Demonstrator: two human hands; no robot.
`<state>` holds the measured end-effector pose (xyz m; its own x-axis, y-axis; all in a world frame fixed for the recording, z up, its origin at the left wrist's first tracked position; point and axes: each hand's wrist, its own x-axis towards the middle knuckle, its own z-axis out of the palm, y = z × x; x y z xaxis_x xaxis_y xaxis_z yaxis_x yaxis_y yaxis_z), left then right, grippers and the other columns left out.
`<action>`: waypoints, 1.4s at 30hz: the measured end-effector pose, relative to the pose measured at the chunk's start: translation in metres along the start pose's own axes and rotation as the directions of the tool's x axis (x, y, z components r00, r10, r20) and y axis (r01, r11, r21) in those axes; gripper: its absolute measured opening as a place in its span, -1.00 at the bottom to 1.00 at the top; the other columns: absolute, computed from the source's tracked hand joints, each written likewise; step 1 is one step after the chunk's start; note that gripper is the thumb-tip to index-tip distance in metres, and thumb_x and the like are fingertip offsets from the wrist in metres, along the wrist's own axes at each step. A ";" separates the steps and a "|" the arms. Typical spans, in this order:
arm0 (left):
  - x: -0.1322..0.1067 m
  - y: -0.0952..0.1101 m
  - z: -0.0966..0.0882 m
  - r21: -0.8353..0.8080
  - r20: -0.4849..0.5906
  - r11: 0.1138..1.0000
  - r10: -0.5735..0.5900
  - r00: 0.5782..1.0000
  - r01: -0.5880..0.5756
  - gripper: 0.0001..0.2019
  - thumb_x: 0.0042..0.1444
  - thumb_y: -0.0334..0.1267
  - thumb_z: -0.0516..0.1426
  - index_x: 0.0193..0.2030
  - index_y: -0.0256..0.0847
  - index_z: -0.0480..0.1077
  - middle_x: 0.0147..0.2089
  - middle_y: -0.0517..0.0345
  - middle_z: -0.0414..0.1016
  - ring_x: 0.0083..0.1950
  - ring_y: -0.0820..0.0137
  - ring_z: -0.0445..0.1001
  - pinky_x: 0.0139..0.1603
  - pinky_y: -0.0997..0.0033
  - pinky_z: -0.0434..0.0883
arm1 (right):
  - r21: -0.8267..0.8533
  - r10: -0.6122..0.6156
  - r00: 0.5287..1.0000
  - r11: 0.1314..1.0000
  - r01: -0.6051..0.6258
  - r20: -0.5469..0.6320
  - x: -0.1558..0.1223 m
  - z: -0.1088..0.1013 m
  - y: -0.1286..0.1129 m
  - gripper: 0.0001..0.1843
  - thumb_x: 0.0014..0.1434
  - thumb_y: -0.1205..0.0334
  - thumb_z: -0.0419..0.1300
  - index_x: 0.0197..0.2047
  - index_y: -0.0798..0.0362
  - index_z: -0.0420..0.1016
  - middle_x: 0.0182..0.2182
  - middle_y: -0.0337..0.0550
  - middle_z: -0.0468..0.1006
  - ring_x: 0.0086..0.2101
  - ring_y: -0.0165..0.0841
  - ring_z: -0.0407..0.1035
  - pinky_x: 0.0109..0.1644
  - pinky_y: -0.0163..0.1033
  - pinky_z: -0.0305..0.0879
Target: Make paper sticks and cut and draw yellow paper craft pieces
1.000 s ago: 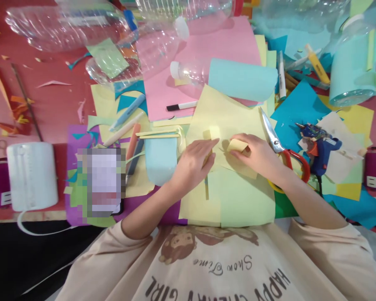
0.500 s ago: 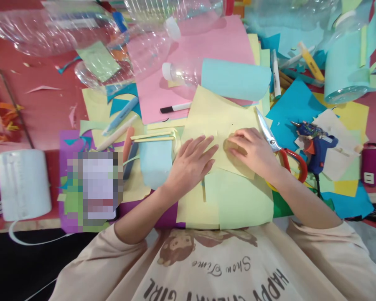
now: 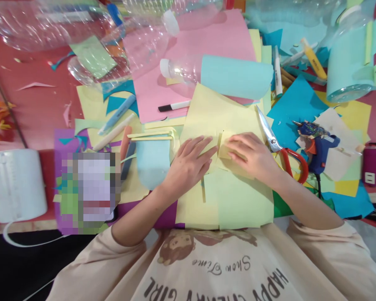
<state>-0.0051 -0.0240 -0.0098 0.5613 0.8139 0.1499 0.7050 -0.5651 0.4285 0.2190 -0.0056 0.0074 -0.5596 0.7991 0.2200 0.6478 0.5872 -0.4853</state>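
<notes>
My left hand lies flat with fingers stretched out on a pale yellow sheet in the middle of the table. My right hand is just to its right, fingers curled over a small folded piece of yellow paper and pressing it down on the sheet. A pale green sheet lies under my right wrist, nearer to me. A thin yellow strip sticks out below my left hand.
Scissors with red handles lie right of my right hand, a blue glue gun beyond them. A black marker, a bottle wrapped in light blue paper, clear bottles, pink paper and a white roll surround the work area.
The raised flap of yellow paper was folded down and pressed flat; my left hand opened and laid its fingers flat, and my right hand slid slightly left over the folded piece.
</notes>
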 end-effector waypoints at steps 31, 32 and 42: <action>0.000 -0.001 0.000 0.044 0.027 0.994 0.098 0.995 -0.099 -0.61 0.29 -0.44 -0.06 0.21 -0.19 0.30 0.29 -0.06 0.35 0.34 0.21 0.30 0.35 -0.09 0.20 | -0.091 -0.151 0.968 0.981 0.172 0.200 -0.001 -0.003 0.004 -0.69 0.23 0.43 0.05 -0.07 0.11 0.57 0.00 -0.02 0.54 0.00 -0.20 0.39 0.08 -0.05 0.42; 0.000 -0.002 0.000 0.046 0.026 0.994 0.099 0.995 -0.100 -0.61 0.29 -0.44 -0.05 0.21 -0.19 0.30 0.29 -0.06 0.35 0.34 0.21 0.30 0.35 -0.09 0.20 | -0.092 -0.152 0.967 0.981 0.173 0.203 -0.001 -0.003 0.004 -0.69 0.23 0.43 0.05 -0.07 0.11 0.57 0.00 -0.02 0.54 0.01 -0.19 0.39 0.08 -0.04 0.42; 0.000 -0.003 -0.001 0.061 0.036 0.991 0.119 0.992 -0.121 -0.61 0.29 -0.44 -0.04 0.21 -0.18 0.32 0.29 -0.05 0.35 0.33 0.21 0.32 0.34 -0.12 0.22 | -0.039 -0.161 0.970 0.985 0.171 0.181 -0.001 -0.002 0.007 -0.69 0.23 0.44 0.05 -0.08 0.13 0.58 -0.02 0.01 0.54 -0.01 -0.19 0.39 0.06 -0.02 0.43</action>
<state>-0.0078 -0.0224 -0.0100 0.6563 0.7356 0.1678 0.6569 -0.6666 0.3523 0.2251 -0.0017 0.0059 -0.7407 0.6574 0.1386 0.5626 0.7196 -0.4070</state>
